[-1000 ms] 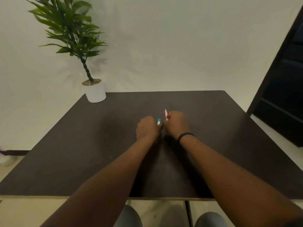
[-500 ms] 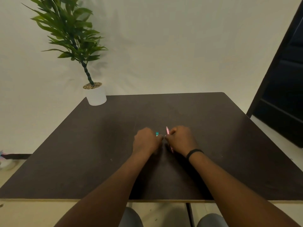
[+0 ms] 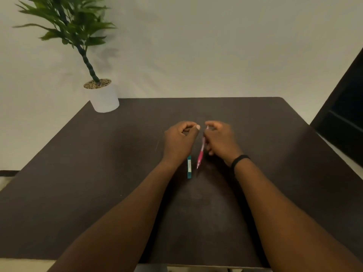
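Observation:
My right hand [image 3: 223, 141] grips a pink pen [image 3: 201, 154] above the dark table [image 3: 98, 173]. The pen's tip points back toward me and its top end sits by my fingertips. Close to the left, my left hand [image 3: 179, 141] has curled fingers, with the thumb tip meeting the forefinger near the pen's top. A slim teal case [image 3: 189, 167] with a white label sticks out from under the heel of that hand, toward me. Its far end is hidden in the hand, which seems to hold it. A black band circles my right wrist.
A potted green plant in a white pot [image 3: 104, 99] stands on the table's far left corner. A pale wall runs behind the table. A dark door or cabinet [image 3: 345, 122] stands at the right. My knees show below the table's near edge.
Both hands have turned over. The pen, upright before, now slants with its tip toward me. The teal case, once at my left fingertips, now sticks out below the heel of that hand.

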